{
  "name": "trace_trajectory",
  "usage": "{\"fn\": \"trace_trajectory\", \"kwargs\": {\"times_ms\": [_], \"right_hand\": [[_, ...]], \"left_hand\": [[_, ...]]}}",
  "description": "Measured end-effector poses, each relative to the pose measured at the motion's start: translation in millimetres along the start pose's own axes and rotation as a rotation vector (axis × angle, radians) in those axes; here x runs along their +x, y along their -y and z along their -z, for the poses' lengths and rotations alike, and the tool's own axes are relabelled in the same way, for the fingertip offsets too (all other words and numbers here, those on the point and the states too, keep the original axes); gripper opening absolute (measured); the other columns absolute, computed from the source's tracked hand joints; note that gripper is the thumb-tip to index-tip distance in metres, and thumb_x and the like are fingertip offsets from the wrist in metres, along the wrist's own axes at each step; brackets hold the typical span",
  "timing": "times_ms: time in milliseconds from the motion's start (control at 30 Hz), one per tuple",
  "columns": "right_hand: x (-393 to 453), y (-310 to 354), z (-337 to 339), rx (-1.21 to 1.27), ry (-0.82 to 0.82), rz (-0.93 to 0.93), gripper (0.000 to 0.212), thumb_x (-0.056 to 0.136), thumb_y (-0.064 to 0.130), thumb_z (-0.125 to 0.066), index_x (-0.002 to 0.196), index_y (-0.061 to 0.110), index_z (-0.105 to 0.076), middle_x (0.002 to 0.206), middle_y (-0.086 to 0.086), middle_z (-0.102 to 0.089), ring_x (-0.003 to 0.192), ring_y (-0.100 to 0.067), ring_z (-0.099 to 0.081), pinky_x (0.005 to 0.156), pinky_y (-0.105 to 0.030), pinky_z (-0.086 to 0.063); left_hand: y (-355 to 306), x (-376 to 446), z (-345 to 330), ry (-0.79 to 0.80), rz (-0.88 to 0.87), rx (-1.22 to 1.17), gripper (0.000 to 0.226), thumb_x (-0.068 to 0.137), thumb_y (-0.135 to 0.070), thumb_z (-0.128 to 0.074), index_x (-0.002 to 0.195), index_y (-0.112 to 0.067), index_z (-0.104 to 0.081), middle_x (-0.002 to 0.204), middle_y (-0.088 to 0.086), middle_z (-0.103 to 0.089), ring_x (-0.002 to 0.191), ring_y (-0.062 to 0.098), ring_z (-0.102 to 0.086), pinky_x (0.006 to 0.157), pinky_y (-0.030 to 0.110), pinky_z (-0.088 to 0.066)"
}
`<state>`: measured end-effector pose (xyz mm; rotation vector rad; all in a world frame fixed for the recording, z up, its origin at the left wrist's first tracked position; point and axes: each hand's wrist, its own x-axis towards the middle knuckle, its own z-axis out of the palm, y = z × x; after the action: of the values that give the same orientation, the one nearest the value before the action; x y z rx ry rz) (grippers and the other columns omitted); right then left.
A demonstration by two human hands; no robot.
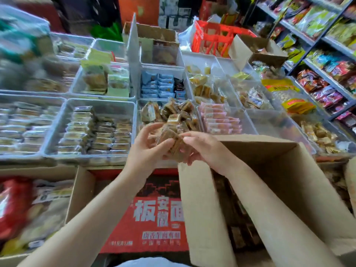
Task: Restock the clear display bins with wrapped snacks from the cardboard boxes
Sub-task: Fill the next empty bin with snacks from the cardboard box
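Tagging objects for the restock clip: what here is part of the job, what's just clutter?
In the job:
left hand and right hand, both holding brown wrapped snacks
clear bin of the same snacks
open cardboard box

Just lying about:
red orange crate
red printed carton
wall shelves

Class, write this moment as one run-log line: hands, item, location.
left hand + right hand: grip brown wrapped snacks | above near edge of brown-snack bin | open cardboard box beneath right forearm

Display counter (123,171) red-fronted, clear bins (100,106) side by side, cardboard boxes (158,33) behind
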<state>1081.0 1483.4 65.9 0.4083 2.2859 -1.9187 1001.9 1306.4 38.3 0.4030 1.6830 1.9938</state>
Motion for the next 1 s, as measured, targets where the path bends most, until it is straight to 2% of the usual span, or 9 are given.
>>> {"fn": "trace_trajectory", "kwargs": {"times_ms": [133,233,333,400,467,633,733,833,1000], "right_hand": [[62.6,-1.1,-83.6,-0.089,0.022,-0.046,0.027,0.096,0.027,-0.067,0.122,0.019,-0.066,0.101,-0.008,-0.075,0.085,-0.020,-0.072,0.074,-0.036,-0.059],[106.9,-17.5,-137.8,-0.134,-0.052,-0.102,0.036,0.092,0.021,-0.072,0.125,0.014,-0.063,0.106,-0.013,-0.071,0.082,-0.028,-0.072,0.074,-0.039,-0.061],[156.8,-28.1,-164.6,-0.338,-0.173,-0.116,0.032,0.088,0.031,-0.074,0.117,0.029,-0.060,0.111,0.004,-0.062,0.101,-0.020,-0.062,0.092,-0.038,-0.054],[192.0,-23.2,-175.5,-0.415,-0.196,-0.106,0.032,0.089,0.030,-0.072,0.116,0.033,-0.054,0.112,0.007,-0.056,0.103,-0.017,-0.057,0.093,-0.037,-0.049],[224.7,-19.1,-189.0,-0.537,-0.175,-0.076,0.034,0.090,0.023,-0.069,0.120,0.028,-0.054,0.111,0.004,-0.051,0.099,-0.017,-0.054,0.086,-0.032,-0.045],[284.4,-40.1,-224.8,-0.813,0.091,-0.156,0.032,0.088,0.016,-0.066,0.117,0.027,-0.058,0.108,0.003,-0.047,0.094,-0.018,-0.053,0.078,-0.028,-0.041],[304.2,-54.9,-239.2,-0.817,0.292,-0.313,0.030,0.089,0.046,-0.066,0.111,0.027,-0.058,0.104,0.004,-0.055,0.095,-0.018,-0.055,0.078,-0.030,-0.044],[313.3,-63.9,-246.8,-0.761,0.284,-0.393,0.039,0.089,0.065,-0.056,0.099,0.027,-0.057,0.099,0.005,-0.059,0.091,-0.017,-0.056,0.079,-0.034,-0.048],[318.9,-59.5,-239.2,-0.808,0.324,-0.449,0.039,0.089,0.065,-0.056,0.098,0.027,-0.056,0.097,0.006,-0.062,0.088,-0.014,-0.059,0.074,-0.033,-0.048]], "left_hand": [[14.1,20.3,99.8,-0.081,0.037,0.098,0.041,0.089,-0.012,-0.075,0.126,-0.023,-0.060,0.096,0.009,-0.075,0.085,0.023,-0.074,0.067,0.034,-0.062],[36.5,40.8,174.6,-0.118,0.056,0.289,0.036,0.092,-0.031,-0.072,0.125,-0.023,-0.061,0.106,0.005,-0.074,0.091,0.011,-0.072,0.071,0.023,-0.057],[66.2,59.7,245.8,-0.140,-0.006,0.766,0.042,0.089,-0.048,-0.068,0.124,-0.027,-0.060,0.122,-0.003,-0.065,0.111,0.010,-0.060,0.093,0.025,-0.045],[89.4,66.0,284.5,-0.123,0.002,1.198,0.063,0.089,-0.060,-0.053,0.134,-0.017,-0.060,0.139,0.006,-0.057,0.132,0.024,-0.049,0.110,0.040,-0.037],[111.7,65.9,313.7,-0.068,0.040,1.405,0.077,0.083,-0.068,-0.037,0.135,-0.017,-0.061,0.142,0.007,-0.057,0.136,0.029,-0.048,0.116,0.047,-0.026],[132.8,61.5,341.0,0.026,0.041,1.441,0.060,0.086,-0.065,-0.042,0.132,-0.030,-0.059,0.134,-0.001,-0.061,0.132,0.021,-0.050,0.120,0.039,-0.010],[138.6,64.1,340.4,0.020,0.051,1.425,0.062,0.089,-0.067,-0.041,0.133,-0.028,-0.059,0.136,0.001,-0.059,0.134,0.023,-0.047,0.120,0.042,-0.011],[144.8,63.8,338.3,0.006,0.045,1.430,0.064,0.089,-0.066,-0.040,0.131,-0.023,-0.060,0.136,0.006,-0.059,0.135,0.027,-0.046,0.121,0.045,-0.010],[150.4,66.7,333.4,-0.003,0.056,1.441,0.065,0.088,-0.066,-0.040,0.129,-0.021,-0.061,0.136,0.011,-0.058,0.135,0.031,-0.046,0.120,0.050,-0.013]]}}
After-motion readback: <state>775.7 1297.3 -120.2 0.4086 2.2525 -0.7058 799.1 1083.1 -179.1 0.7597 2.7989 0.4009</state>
